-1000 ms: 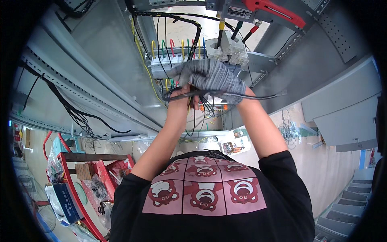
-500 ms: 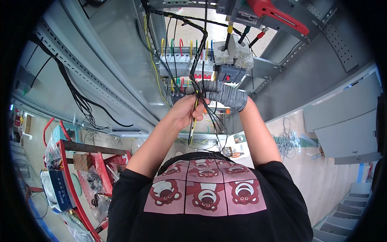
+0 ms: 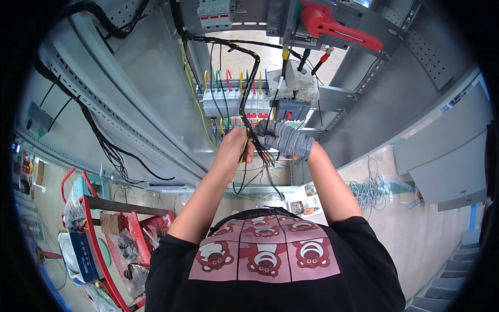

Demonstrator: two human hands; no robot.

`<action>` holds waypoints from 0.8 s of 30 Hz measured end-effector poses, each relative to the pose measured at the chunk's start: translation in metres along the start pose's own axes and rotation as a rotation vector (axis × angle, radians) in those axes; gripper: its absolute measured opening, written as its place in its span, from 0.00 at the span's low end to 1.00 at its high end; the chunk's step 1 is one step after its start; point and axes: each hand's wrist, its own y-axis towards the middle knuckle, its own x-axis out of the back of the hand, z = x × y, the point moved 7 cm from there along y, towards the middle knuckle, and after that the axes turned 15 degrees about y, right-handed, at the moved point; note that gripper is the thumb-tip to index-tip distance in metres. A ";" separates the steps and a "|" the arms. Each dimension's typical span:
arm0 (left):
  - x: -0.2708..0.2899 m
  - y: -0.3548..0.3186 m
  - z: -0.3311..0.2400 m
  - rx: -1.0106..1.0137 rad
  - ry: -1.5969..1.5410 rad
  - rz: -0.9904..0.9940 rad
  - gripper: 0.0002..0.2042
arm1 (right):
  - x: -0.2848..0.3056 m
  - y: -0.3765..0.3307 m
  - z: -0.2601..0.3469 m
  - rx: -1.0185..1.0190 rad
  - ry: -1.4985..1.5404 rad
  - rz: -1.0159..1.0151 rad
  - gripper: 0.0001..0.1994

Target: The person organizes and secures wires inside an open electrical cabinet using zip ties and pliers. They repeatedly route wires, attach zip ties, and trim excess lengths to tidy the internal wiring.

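Inside a grey metal cabinet, a black wire bundle (image 3: 251,69) comes down from a bar to between my hands. Bare and closed, my left hand (image 3: 233,150) grips the bundle near its lower part, fingers curled round it. My right hand (image 3: 286,139), in a grey knit glove, pinches wires of the same bundle from the right. Its fingertips are partly hidden among the wires. Loose black wire ends (image 3: 266,156) fan out below both hands, with a yellow wire beside my left fingers. Just behind stands a row of white circuit breakers (image 3: 222,102) with coloured wire loops.
A dark moulded-case breaker (image 3: 292,110) sits at right under clear covers, below a red switch handle (image 3: 332,27). Another black harness (image 3: 93,120) hangs along the left cabinet frame. A red cart (image 3: 99,244) with boxes and bags stands at lower left. Coiled wires (image 3: 370,188) lie on the floor.
My gloved right hand has turned from lying across the bundle to pinching beside it, a little lower. The loose wire ends have shifted and spread. The view has moved slightly.
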 end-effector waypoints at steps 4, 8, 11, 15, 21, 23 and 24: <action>-0.002 -0.005 -0.007 -0.036 0.038 -0.006 0.12 | -0.003 -0.001 -0.009 -0.031 0.043 0.093 0.22; 0.001 -0.004 -0.008 -0.078 0.065 -0.006 0.12 | -0.001 -0.005 -0.020 0.000 0.110 0.130 0.24; 0.002 -0.003 -0.008 -0.115 0.092 -0.002 0.10 | 0.000 -0.006 -0.012 0.048 0.122 0.116 0.22; 0.004 -0.004 -0.011 -0.203 0.159 -0.058 0.06 | 0.009 -0.004 -0.002 -0.024 -0.143 -0.025 0.17; 0.014 0.001 -0.009 -0.441 0.376 -0.215 0.09 | 0.007 0.006 0.065 0.287 -1.117 -0.306 0.11; 0.018 0.004 -0.011 -0.433 0.448 -0.247 0.10 | 0.006 0.008 0.079 0.244 -1.106 -0.324 0.10; 0.021 0.006 -0.010 -0.429 0.460 -0.261 0.11 | 0.007 0.010 0.080 0.211 -1.089 -0.309 0.10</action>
